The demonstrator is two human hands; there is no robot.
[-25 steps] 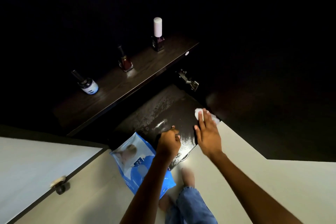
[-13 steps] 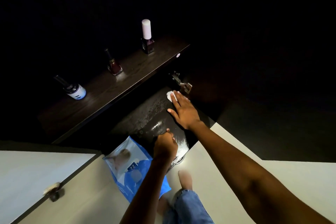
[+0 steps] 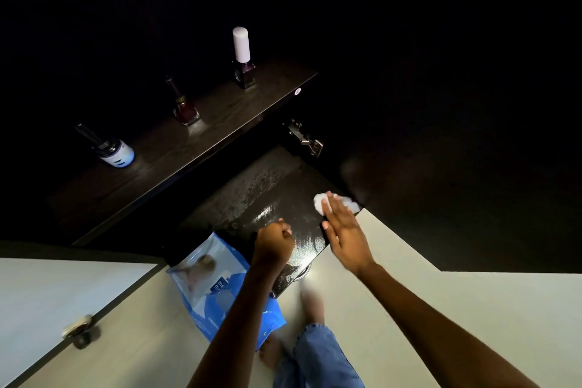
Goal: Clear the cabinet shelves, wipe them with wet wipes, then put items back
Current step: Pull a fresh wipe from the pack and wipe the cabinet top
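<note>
My right hand (image 3: 345,230) presses a white wet wipe (image 3: 337,203) with straight fingers onto the glossy dark bottom shelf (image 3: 267,198), at its front right corner. The shelf surface shines wet in streaks. My left hand (image 3: 273,244) is curled into a fist resting on the shelf's front edge; I cannot see anything in it. A blue wet wipe pack (image 3: 217,287) lies on the floor just left of my left arm. On the dark upper shelf (image 3: 176,151) stand a bottle with a white cap (image 3: 242,57), a dark red nail polish bottle (image 3: 184,107) and a small blue-labelled bottle (image 3: 110,148).
A metal door hinge (image 3: 304,140) sits at the back right of the bottom shelf. A white cabinet door with a knob (image 3: 80,329) hangs open at the lower left. Pale floor (image 3: 441,309) lies in front, with my feet and a jeans leg (image 3: 318,359) on it. The cabinet's interior is dark.
My right hand drew the wipe back from near the hinge to the shelf's front right corner. The left fist stayed on the front edge.
</note>
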